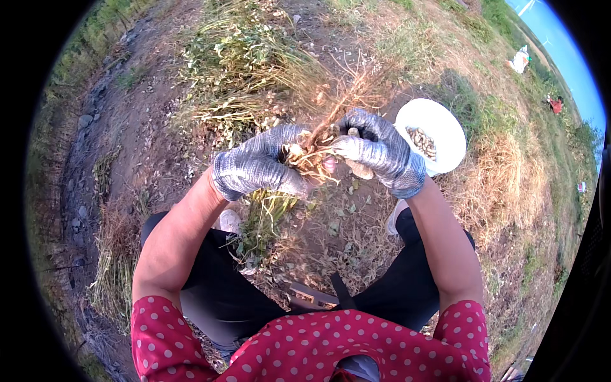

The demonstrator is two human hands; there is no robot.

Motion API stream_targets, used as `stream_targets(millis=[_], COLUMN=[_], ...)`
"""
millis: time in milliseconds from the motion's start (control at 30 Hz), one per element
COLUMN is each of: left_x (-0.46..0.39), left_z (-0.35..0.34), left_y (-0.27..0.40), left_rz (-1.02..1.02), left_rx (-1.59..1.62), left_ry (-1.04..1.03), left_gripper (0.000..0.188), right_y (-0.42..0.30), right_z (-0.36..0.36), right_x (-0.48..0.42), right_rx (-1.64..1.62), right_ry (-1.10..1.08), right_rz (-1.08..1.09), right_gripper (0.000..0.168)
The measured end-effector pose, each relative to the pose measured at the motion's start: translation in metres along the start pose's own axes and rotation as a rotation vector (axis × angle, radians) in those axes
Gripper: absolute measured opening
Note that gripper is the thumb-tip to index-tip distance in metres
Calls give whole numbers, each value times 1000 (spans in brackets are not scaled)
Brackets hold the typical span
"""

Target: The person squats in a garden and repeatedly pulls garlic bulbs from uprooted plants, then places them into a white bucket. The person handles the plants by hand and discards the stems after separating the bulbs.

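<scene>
A peanut plant (351, 95) is held in front of me with its thin brown roots fanned upward. My left hand (260, 162), in a grey-and-white knitted glove, grips its stems, and their leafy ends hang down between my legs. Pale peanut pods (297, 153) cluster by the fingers. My right hand (382, 148), gloved alike, pinches the plant's pods and root base from the other side; its fingertips partly hide what they hold. Just beyond that hand stands a white bucket (451, 143) with loose peanuts (421, 142) at the bottom.
A heap of pulled peanut plants (248, 67) lies on the soil ahead, left of centre. Dry grass (506, 176) covers the right side. More cut stems (112, 272) lie at left. Below me shows part of a low seat (312, 296). A person in red (555, 105) is far off.
</scene>
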State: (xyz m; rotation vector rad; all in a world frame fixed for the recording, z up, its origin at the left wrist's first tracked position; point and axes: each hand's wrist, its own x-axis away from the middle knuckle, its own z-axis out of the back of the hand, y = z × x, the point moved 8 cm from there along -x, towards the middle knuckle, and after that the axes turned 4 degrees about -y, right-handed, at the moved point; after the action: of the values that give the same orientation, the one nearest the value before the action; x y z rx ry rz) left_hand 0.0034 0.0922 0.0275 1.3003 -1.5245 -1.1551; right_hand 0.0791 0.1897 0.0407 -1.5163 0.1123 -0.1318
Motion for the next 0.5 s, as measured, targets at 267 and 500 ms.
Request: stream_targets(millis=[267, 500], left_x=[6, -4], left_z=[28, 27], left_y=[2, 13], left_rz=[11, 62], left_rx=[47, -263], left_ry=[181, 307], left_gripper=[35, 45], right_y=[-6, 16], right_z=[27, 242], right_x=[12, 68], right_rx=[-790, 477], right_ry=[-34, 930], right_rz=[159, -197], right_gripper=[26, 46])
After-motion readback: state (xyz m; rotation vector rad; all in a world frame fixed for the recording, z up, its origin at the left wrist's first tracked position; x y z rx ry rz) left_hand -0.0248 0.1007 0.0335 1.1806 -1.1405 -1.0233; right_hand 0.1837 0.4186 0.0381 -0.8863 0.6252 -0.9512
